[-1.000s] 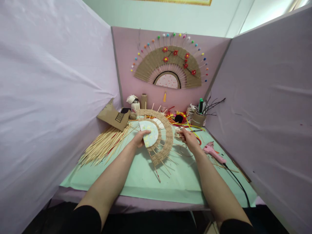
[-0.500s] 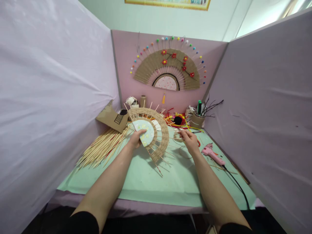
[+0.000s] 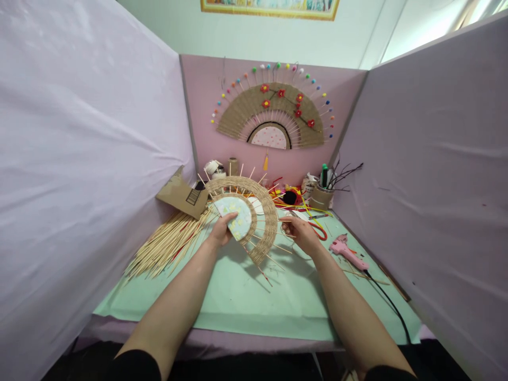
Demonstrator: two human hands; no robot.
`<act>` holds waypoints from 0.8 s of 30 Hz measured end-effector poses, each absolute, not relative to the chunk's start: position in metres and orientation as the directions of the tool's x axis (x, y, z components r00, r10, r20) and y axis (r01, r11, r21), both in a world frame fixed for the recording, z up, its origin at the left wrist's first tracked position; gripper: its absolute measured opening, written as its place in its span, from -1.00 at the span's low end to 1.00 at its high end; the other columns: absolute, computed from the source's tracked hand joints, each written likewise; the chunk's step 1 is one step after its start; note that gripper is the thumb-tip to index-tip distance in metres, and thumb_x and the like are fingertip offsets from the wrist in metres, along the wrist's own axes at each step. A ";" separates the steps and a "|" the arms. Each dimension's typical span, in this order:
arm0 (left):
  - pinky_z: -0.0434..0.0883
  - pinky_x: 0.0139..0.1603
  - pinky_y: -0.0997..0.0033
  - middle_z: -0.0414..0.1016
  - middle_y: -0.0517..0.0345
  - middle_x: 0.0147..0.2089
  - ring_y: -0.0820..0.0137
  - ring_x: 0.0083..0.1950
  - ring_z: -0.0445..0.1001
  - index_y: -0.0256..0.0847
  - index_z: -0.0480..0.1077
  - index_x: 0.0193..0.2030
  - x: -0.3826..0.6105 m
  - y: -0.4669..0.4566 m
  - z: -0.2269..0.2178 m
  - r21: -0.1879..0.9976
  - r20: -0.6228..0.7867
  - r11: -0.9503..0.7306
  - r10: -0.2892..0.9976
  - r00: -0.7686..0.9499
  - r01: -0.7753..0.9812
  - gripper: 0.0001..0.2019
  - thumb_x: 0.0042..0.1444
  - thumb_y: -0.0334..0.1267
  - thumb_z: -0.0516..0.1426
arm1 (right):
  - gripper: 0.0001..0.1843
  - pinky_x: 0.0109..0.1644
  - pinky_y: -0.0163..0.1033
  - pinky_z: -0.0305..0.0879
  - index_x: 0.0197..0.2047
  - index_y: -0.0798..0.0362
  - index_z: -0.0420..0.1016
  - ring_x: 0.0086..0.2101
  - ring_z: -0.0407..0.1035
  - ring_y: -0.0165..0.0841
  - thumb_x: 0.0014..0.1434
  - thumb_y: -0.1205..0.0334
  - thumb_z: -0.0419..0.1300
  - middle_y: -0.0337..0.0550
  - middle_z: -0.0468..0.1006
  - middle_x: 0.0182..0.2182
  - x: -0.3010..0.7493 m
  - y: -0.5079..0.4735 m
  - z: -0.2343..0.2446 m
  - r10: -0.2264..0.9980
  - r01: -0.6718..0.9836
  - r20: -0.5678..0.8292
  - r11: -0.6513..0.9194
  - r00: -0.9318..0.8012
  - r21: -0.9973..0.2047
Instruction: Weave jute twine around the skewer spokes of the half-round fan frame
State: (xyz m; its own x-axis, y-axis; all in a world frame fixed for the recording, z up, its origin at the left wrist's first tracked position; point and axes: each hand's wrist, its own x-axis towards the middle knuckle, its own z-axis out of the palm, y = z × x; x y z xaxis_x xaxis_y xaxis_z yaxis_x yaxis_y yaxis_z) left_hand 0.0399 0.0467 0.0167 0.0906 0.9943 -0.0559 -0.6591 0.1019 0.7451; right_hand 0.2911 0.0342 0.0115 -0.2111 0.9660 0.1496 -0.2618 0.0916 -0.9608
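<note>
My left hand [image 3: 223, 228] grips a half-round woven fan [image 3: 270, 217] by its pale floral centre piece [image 3: 235, 211], thumb on top and fingers underneath. Thin sticks radiate from the centre through a band of tan weaving, and their bare ends stick out past it. At the fan's right edge, my right hand [image 3: 300, 233] is closed in a pinch on thin tan twine, close to the stick ends. Part of the twine is hidden behind the fingers. Red-handled scissors [image 3: 322, 232] lie just beyond the right hand.
A bundle of thin sticks [image 3: 169, 246] and a torn cardboard piece [image 3: 184, 196] lie left. At right are a pink glue gun [image 3: 349, 253] with a black cord and a holder [image 3: 320, 197] of markers and twigs. A finished fan [image 3: 238, 117] hangs on the back panel.
My right hand has moved slightly left and down, closer to the fan's edge, uncovering more of the scissors' red handles. The fan has shifted slightly, still in my left hand.
</note>
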 end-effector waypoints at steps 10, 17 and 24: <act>0.44 0.03 0.26 0.59 0.00 -0.20 0.24 -0.12 0.55 -0.31 0.43 -0.11 0.036 0.054 0.014 0.734 -0.017 0.001 1.000 -0.016 -0.679 -0.69 -0.06 -0.44 0.16 | -0.53 -0.53 -0.35 0.02 -0.33 0.12 0.54 -0.58 0.14 -0.51 0.00 -0.17 0.19 -0.20 0.39 -0.55 0.298 0.042 0.003 0.981 -0.123 0.182 0.172 -0.070 -0.977; 0.42 0.05 0.30 0.59 0.07 -0.19 0.27 -0.08 0.54 -0.24 0.40 -0.05 0.035 0.057 0.018 0.715 -0.008 -0.089 0.991 -0.135 -0.693 -0.62 -0.07 -0.45 0.19 | -0.60 -0.44 -0.29 0.14 -0.46 0.06 0.54 -0.51 0.22 -0.39 0.01 -0.13 0.19 -0.20 0.37 -0.60 0.300 0.037 0.012 0.895 0.192 0.418 0.388 0.158 -0.902; 0.40 0.06 0.37 0.59 0.13 -0.19 0.35 -0.09 0.54 -0.20 0.40 -0.04 0.033 0.058 0.018 0.656 0.010 -0.116 0.989 -0.145 -0.746 -0.67 0.00 -0.43 0.15 | -0.62 -0.42 -0.29 0.13 -0.34 0.03 0.58 -0.48 0.21 -0.40 0.07 -0.11 0.14 -0.19 0.40 -0.51 0.297 0.035 0.009 0.925 0.077 0.380 0.380 -0.007 -0.922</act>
